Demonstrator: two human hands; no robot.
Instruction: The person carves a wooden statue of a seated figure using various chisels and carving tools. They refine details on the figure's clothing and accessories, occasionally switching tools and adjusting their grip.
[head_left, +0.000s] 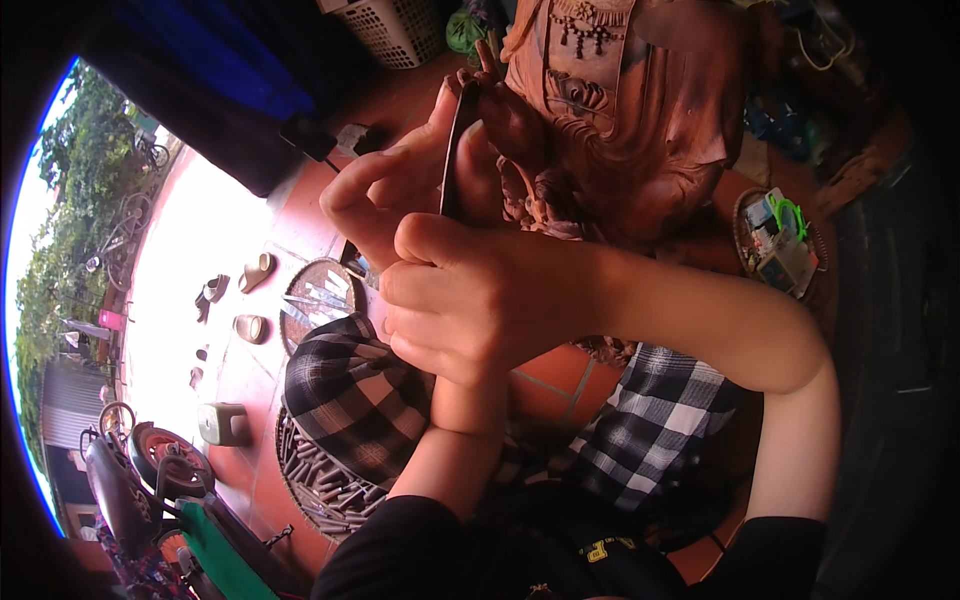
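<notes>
The carved wooden statue [630, 110] is cut off at the picture's top edge. The right hand [480, 300] hides the chisel [455, 150] handle (only its dark blade shows), and the basket of chisels [325, 480] lies half under a checkered knee.

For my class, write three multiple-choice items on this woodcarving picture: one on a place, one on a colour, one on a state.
1. Where does the tip of the chisel rest?
A. in the round basket of tools
B. against the wooden statue
C. on the floor tiles

2. What colour is the wooden statue?
A. reddish brown
B. white
C. green

3. How do the hands stand to the chisel?
A. both are off it
B. only one touches it
C. both are on it

Answers:
1 B, the dark blade runs up into the carved folds of the statue.
2 A, its bare carved wood is reddish brown all over.
3 C, the right hand is wrapped round the lower end and the left hand pinches the blade near the tip.
</notes>
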